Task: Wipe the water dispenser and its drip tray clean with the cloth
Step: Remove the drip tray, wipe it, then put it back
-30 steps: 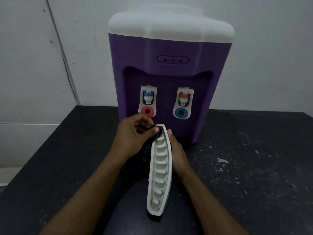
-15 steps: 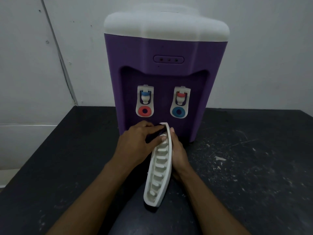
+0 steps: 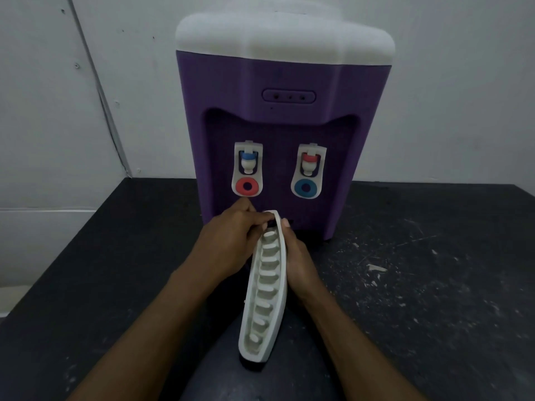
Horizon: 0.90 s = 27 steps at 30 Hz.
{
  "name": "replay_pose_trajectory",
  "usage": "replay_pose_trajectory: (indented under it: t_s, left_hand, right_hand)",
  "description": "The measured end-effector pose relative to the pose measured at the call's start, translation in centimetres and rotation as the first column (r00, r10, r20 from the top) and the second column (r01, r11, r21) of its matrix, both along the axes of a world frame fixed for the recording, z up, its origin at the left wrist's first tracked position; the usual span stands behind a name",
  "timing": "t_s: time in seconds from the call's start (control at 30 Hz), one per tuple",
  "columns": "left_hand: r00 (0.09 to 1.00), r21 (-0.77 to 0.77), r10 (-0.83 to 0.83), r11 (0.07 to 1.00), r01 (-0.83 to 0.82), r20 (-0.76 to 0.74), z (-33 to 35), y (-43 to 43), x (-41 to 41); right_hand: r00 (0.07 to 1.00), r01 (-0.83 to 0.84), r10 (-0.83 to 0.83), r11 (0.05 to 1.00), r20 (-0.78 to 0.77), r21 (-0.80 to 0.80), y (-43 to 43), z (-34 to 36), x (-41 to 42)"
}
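The purple water dispenser (image 3: 278,117) with a white top stands at the back of the black table. In front of it the white slotted drip tray (image 3: 266,299) is held up on its long edge, slots facing left. My right hand (image 3: 298,261) grips the tray from its right side, thumb tip at the far end. My left hand (image 3: 228,244) curls over the tray's far end, fingers pressing a dark cloth (image 3: 271,225) against it. Only a sliver of cloth shows under the fingers.
Two white taps, one with a red ring (image 3: 247,169) and one with a blue ring (image 3: 308,170), sit just above my hands. The black table (image 3: 419,285) is scuffed with white flecks on the right. A dark rounded shape (image 3: 220,371) lies under the tray's near end.
My left hand has slid with the cloth up onto the tray's far tip, hiding most of the cloth. The tray has moved a little toward the dispenser. My right hand keeps its hold.
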<state>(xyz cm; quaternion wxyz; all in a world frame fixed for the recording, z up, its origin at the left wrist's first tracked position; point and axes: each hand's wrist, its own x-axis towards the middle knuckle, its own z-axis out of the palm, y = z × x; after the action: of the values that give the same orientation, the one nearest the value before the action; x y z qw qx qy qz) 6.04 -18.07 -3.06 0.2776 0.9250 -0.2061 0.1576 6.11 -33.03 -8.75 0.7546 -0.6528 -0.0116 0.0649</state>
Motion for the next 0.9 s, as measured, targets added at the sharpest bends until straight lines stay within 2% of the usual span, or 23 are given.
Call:
replay_pose_trajectory:
  t_s: [0.13, 0.33, 0.47, 0.53, 0.63, 0.7, 0.9]
  left_hand:
    - [0.999, 0.005, -0.009, 1.000, 0.009, -0.045, 0.0, 0.7, 0.2]
    - [0.995, -0.085, 0.064, 0.995, -0.058, 0.075, -0.2, -0.4, -0.4]
    - [0.978, 0.000, 0.147, 0.989, -0.149, 0.149, -0.2, -1.0, -0.8]
    - [0.988, -0.010, 0.114, 0.993, -0.114, 0.100, -0.3, -0.9, -0.6]
    - [0.996, -0.173, -0.049, 0.984, 0.035, -0.076, -0.1, 0.2, 0.1]
    - [0.988, -0.205, -0.090, 0.977, 0.063, -0.125, -0.2, 0.8, 0.5]
    - [0.989, -0.119, 0.116, 0.987, -0.104, 0.097, -1.0, -0.2, 0.2]
  right_hand:
    - [1.000, -0.019, 0.020, 0.999, 0.022, -0.029, 0.0, 0.0, 0.0]
    - [1.000, 0.015, -0.015, 0.997, -0.002, 0.073, -0.5, -0.1, 0.1]
    - [0.999, 0.023, -0.024, 0.999, 0.024, 0.037, -0.2, 0.0, 0.1]
    - [0.999, 0.009, -0.010, 1.000, 0.044, 0.023, 0.0, 0.0, -0.1]
    - [0.998, -0.009, 0.008, 1.000, 0.061, 0.013, -0.1, 0.1, -0.2]
    - [0.998, -0.014, 0.014, 1.000, 0.063, 0.003, -0.1, 0.1, -0.2]
    - [0.998, 0.029, -0.029, 1.000, 0.048, 0.001, -0.1, -0.2, 0.2]
